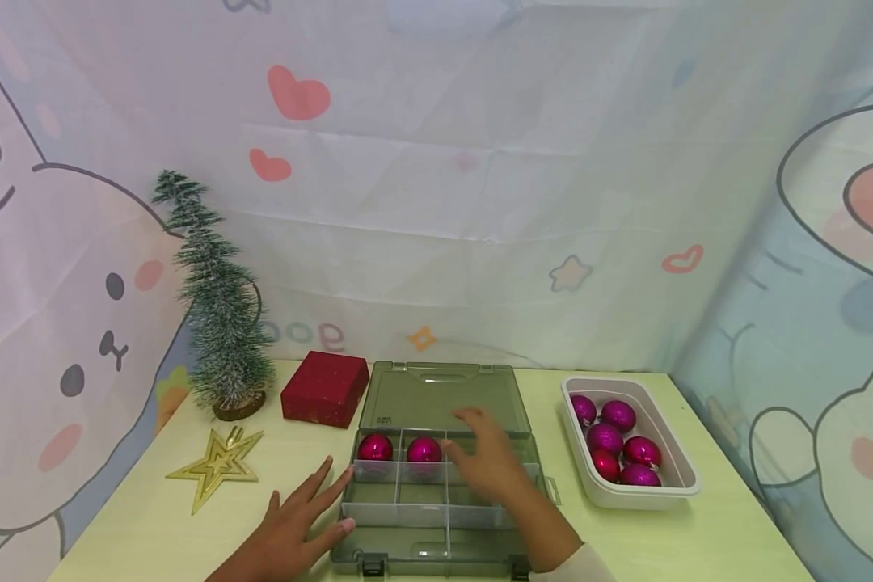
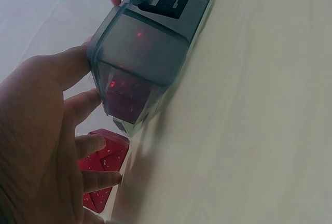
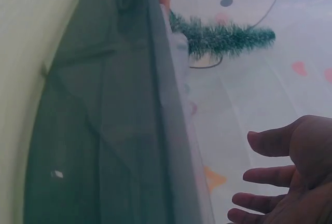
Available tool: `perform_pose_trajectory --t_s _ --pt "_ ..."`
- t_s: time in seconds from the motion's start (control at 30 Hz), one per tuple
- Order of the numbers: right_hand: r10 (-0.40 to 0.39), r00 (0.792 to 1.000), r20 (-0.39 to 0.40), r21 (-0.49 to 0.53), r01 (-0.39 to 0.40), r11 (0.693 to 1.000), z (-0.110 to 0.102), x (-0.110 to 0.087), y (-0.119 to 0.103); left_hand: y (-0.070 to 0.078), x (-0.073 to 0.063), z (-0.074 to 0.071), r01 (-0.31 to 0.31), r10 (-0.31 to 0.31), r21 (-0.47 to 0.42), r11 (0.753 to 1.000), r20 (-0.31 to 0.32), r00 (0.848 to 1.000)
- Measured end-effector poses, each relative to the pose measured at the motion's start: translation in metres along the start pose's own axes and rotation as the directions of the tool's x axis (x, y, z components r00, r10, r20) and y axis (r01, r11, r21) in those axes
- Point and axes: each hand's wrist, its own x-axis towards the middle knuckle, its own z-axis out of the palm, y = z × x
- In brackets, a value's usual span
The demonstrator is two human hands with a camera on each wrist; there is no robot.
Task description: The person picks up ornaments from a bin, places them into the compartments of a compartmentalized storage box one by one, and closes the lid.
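Note:
A green see-through divided box [image 1: 393,543] lies on the table with its lid [image 1: 415,396] folded back. Two shiny magenta Christmas balls, one [image 1: 375,447] in the back left compartment and the other [image 1: 424,450] in the compartment beside it. My left hand [image 1: 287,529], fingers spread, rests its thumb and fingertips along the box's left side; the left wrist view shows them at the wall of the box [image 2: 150,47]. Above the back compartments is my right hand [image 1: 491,461], its fingers apart, holding nothing, just right of the second ball. In the right wrist view those fingers [image 3: 267,176] are loosely extended.
To the right stands a white tub [image 1: 676,491] with several magenta and purple balls. Left of the divided box are a red box [image 1: 325,388], a gold star [image 1: 218,467] and a small artificial Christmas tree [image 1: 221,323]. A printed curtain [image 1: 436,202] hangs behind the table.

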Motion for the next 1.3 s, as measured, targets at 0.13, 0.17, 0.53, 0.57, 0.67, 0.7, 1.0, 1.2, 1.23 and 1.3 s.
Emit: perform_pose_trajectory --t_s 0.13,0.17,0.53,0.57,0.67,0.7,1.0,1.2,1.23,1.3 --pt "-0.012 0.999 -0.034 0.005 0.012 1.0 -0.015 -0.004 0.002 0.001 -0.001 -0.001 -0.003 0.003 -0.013 1.0 0.008 1.0" --pt "-0.012 0.999 -0.041 0.0 0.012 1.0 -0.018 -0.005 0.004 0.001 0.0 -0.001 -0.002 0.002 -0.016 1.0 0.01 1.0" --pt "-0.083 0.975 -0.208 -0.045 0.075 0.996 -0.045 -0.012 0.031 0.0 0.0 0.0 0.006 -0.006 -0.015 1.0 0.008 1.0" --pt "-0.087 0.972 -0.216 -0.045 0.079 0.996 -0.047 -0.013 0.033 0.0 0.0 0.0 0.006 -0.006 -0.017 1.0 0.006 1.0" --pt "-0.114 0.964 -0.242 -0.046 0.106 0.993 -0.053 -0.016 0.041 0.0 0.0 0.0 0.004 -0.004 -0.012 1.0 0.005 1.0" --pt "-0.125 0.96 -0.249 -0.047 0.117 0.992 -0.055 -0.016 0.044 0.0 0.0 0.001 0.005 -0.005 -0.009 1.0 0.004 1.0" --pt "-0.214 0.931 -0.296 -0.077 0.2 0.977 -0.071 -0.027 0.063 0.0 0.001 -0.001 0.0 0.0 0.007 1.0 -0.006 1.0" --pt "-0.159 0.942 -0.294 -0.083 0.141 0.987 -0.088 -0.032 0.068 0.001 0.0 -0.002 0.003 -0.003 -0.005 1.0 0.004 1.0" --pt "-0.156 0.943 -0.295 -0.088 0.136 0.987 -0.091 -0.032 0.069 0.001 0.0 -0.002 0.002 -0.002 -0.005 1.0 0.006 1.0" --pt "-0.162 0.941 -0.296 -0.099 0.138 0.985 -0.097 -0.033 0.072 0.001 0.0 -0.002 0.005 -0.005 -0.01 1.0 0.012 1.0"
